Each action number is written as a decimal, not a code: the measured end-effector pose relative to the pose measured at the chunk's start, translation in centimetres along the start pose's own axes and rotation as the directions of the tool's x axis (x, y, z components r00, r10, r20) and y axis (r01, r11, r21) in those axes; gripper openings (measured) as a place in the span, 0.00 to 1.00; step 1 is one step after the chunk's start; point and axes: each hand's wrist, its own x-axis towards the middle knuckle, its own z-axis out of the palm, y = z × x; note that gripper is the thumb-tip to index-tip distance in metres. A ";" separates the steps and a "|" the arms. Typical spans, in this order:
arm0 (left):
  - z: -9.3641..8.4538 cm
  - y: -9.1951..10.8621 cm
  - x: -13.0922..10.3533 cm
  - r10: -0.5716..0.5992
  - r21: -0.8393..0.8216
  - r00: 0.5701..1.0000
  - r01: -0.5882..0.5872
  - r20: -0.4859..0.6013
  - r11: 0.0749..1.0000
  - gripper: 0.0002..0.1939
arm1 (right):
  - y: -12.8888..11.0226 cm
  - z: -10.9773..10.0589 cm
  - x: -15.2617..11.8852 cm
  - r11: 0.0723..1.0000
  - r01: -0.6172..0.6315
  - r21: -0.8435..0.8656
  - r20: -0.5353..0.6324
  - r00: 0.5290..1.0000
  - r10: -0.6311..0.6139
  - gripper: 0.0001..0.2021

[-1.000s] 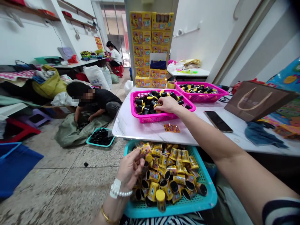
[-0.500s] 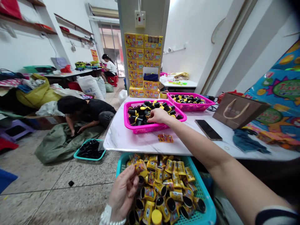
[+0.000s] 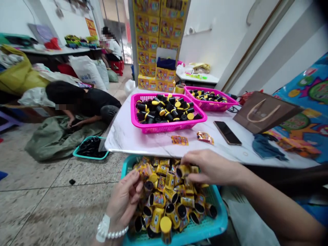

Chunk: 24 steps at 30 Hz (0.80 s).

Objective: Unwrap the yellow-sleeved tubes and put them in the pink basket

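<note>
My left hand (image 3: 125, 194), with a pearl bracelet at the wrist, pinches a small printed orange-and-yellow wrapper (image 3: 145, 171) over the left side of a teal basket (image 3: 220, 218). Fingers of my right hand (image 3: 207, 167) close around a small yellow-labelled container (image 3: 182, 171) with a dark end, above the basket's far right part. Many similar labelled containers (image 3: 170, 179) fill the basket in a loose pile. Some show dark open ends; one near the front has a yellow cap (image 3: 165, 224).
On the white table (image 3: 123, 136), a pink basket (image 3: 169, 128) holds black, yellow-capped containers; another pink basket (image 3: 212, 106) stands behind. Two flat wrappers (image 3: 179, 140), a phone (image 3: 227, 132) and a paper bag (image 3: 266, 111) lie rightward. A person (image 3: 84, 102) crouches at left.
My right hand has come back from the pink basket to the teal basket. My left hand still holds the wrapper. A second flat wrapper now shows on the table. The view has tilted down.
</note>
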 end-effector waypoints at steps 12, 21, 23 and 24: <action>2.0 0.2 0.6 -0.015 0.097 1.000 0.015 0.003 0.995 0.25 | 10.0 -6.0 13.7 0.883 -0.433 -0.180 -0.350 0.867 0.354 0.15; 1.7 1.3 1.0 0.061 0.022 0.998 -0.062 0.018 0.998 0.19 | 9.9 -7.1 15.2 0.909 -0.391 -0.148 -0.220 0.909 0.355 0.15; 1.8 1.5 1.4 0.083 -0.016 0.997 -0.083 -0.008 0.996 0.17 | 9.0 -6.6 12.6 0.935 -0.354 0.016 -0.332 0.880 0.339 0.15; 1.9 1.5 1.5 0.089 -0.028 0.996 -0.090 -0.016 0.996 0.16 | 8.2 -6.0 11.1 0.945 -0.291 0.152 -0.410 0.851 0.328 0.15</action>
